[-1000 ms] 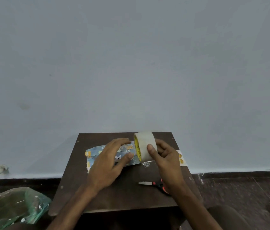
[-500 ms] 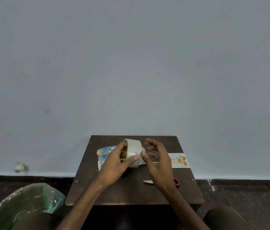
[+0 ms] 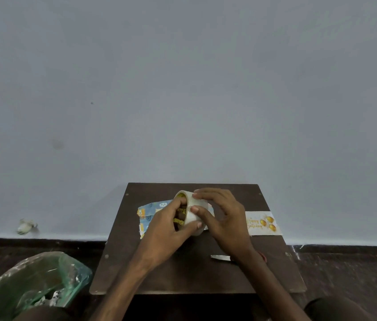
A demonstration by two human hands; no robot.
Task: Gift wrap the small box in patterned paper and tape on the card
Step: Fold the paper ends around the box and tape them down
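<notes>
Left hand, seen from the head camera, grips the pale roll of packing tape with its fingers hooked through the yellow-printed core and its thumb against the outer band, holding it just above the middle of the dark brown wooden tabletop. Right hand curls over the roll from 3 o'clock, thumb tip and forefinger tip pressed on the band; whether a loose end is already caught under them cannot be told. Behind the left hand, at about 10 o'clock, lies the small box wrapped in blue animal-patterned paper, partly hidden. At 3 o'clock, on the tabletop's edge, sits the white greeting card with gold balloons. Only the blade of the red-handled scissors shows, at 5 o'clock under the right wrist. The step looks like finding and lifting the tape's end. It probably goes best by turning the roll slowly with the left hand while a right nail feels for the ridge, then peeling straight and low so the strip does not split or fold onto itself, keeping it short enough to cut cleanly.
</notes>
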